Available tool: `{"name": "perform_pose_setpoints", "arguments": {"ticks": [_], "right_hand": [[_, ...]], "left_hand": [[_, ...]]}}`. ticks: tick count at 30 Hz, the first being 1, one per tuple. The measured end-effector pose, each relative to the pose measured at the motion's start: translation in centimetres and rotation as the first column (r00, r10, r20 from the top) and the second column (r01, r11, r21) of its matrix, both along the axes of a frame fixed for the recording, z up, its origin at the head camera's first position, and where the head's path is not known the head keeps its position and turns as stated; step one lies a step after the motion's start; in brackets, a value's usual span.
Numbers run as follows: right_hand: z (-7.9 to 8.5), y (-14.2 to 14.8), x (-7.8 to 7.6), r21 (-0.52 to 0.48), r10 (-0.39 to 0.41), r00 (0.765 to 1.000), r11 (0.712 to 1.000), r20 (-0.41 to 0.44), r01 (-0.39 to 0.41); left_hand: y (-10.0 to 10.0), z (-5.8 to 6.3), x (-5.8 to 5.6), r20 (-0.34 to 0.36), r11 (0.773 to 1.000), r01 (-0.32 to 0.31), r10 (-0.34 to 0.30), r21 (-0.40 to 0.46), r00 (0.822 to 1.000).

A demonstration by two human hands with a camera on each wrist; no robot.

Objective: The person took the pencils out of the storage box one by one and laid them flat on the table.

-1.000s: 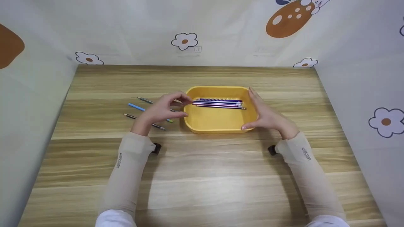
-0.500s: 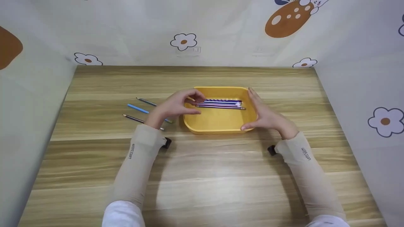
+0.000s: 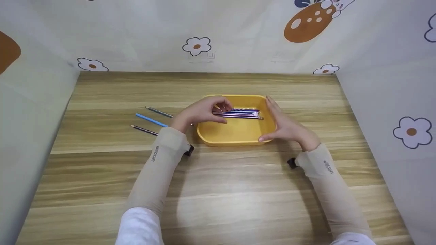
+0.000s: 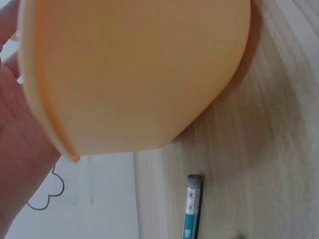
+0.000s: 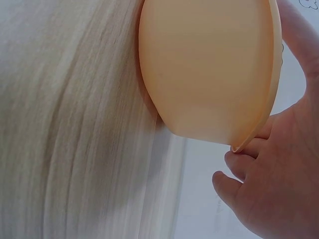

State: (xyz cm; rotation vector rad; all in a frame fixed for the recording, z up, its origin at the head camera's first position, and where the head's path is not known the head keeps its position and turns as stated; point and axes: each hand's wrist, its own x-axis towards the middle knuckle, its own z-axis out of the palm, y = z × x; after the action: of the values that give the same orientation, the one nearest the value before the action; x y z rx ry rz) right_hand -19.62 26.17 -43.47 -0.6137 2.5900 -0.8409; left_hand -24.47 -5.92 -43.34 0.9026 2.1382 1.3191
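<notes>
In the head view a yellow plastic box (image 3: 235,136) stands on the table with several purple and striped pencils (image 3: 243,114) lying in it. My left hand (image 3: 204,109) reaches over the box's left rim, thumb and fingers apart, bent fingers at the left part of the pencils, which it hides. No pencil shows clearly in its grip. My right hand (image 3: 287,124) holds the box's right end, thumb at the front rim and fingers at the back corner. The right wrist view shows its fingers (image 5: 241,164) at the rim of the box (image 5: 209,74).
Left of the box a teal pencil (image 3: 158,111), a blue pencil (image 3: 150,119) and a dark pencil (image 3: 144,129) lie on the wooden table (image 3: 231,190), partly covered by the left arm. Pale printed curtains (image 3: 238,30) enclose the table at the back and sides.
My left hand has moved right, from the box's left rim to over the pencils inside, and its forearm covers more of the loose pencils. The right hand stays on the box.
</notes>
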Motion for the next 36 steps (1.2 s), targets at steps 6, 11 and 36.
{"name": "perform_pose_setpoints", "arguments": {"ticks": [6,11,36], "right_hand": [[0.0,0.0,-0.1,-0.009,0.013,1.0,1.0,-0.006,-0.013],[-0.1,0.0,-0.1,-0.023,0.025,1.0,0.999,-0.006,-0.025],[-0.1,0.0,-0.1,-0.011,0.018,1.0,1.0,-0.01,-0.018]], "left_hand": [[1.3,-0.2,-0.9,-0.044,0.994,0.048,-0.053,-0.103,0.998],[2.3,-0.8,-1.6,-0.041,0.984,0.091,-0.098,-0.156,0.994],[4.2,-2.3,-2.2,-0.155,0.926,0.054,-0.12,-0.373,0.981]]}}
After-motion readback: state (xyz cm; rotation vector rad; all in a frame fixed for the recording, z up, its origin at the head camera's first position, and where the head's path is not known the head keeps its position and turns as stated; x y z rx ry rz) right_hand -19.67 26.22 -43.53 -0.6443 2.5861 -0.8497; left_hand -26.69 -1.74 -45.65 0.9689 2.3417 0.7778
